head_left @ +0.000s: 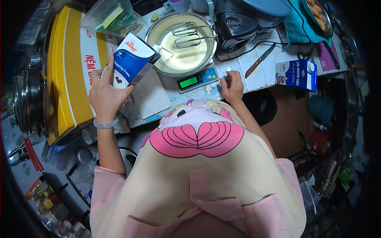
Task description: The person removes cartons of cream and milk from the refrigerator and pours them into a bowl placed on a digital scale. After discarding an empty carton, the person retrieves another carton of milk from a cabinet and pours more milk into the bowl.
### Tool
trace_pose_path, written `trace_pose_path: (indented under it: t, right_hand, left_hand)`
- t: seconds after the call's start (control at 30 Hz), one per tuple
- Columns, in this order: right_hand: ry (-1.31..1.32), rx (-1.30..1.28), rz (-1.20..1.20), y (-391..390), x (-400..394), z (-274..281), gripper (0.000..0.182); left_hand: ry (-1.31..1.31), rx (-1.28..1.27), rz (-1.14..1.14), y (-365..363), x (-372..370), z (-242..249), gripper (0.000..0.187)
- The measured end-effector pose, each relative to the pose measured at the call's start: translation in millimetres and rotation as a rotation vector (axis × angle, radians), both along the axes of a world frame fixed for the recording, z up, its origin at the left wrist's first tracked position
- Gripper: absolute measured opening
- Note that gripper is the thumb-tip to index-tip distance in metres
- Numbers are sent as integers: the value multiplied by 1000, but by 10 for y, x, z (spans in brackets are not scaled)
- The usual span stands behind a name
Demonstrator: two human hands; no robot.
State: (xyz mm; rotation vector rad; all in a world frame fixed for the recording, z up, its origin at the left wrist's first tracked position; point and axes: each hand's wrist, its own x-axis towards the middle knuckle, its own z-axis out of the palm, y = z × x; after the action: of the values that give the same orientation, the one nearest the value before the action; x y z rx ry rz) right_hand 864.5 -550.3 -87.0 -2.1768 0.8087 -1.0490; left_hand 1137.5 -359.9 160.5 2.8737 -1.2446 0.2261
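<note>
My left hand (106, 92) is closed around a blue and white whipping cream carton (133, 59). The carton is tilted, its white spout over the near left rim of a clear bowl (151, 31). Pale creamy liquid (180, 59) lies in the bowl, which sits on a kitchen scale (197, 80) with a lit green display. My right hand (233, 89) is beside the scale, fingers curled, with a small white cap (229, 69) at the fingertips. Above the liquid hang the beaters (188, 35) of a hand mixer (237, 29).
Right of the bowl lie a knife (260, 61), a blue milk carton (295, 74) and scissors (305, 54). An open notebook (151, 95) is below the cream carton. A plastic container (113, 18) stands at back left, near a yellow box (69, 75). The mixer's black cord crosses the counter.
</note>
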Motion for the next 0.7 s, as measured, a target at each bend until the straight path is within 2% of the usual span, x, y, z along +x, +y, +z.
trace_pose_path:
  t: [0.23,0.7]
  right_hand:
    - [-1,5,-3,0,-4,-12,33]
    - [2,-54,7,-9,-6,-8,30]
  left_hand:
    - [-38,-19,-9,19,26,-14,99]
    - [-61,-109,-82,0,45,-10,88]
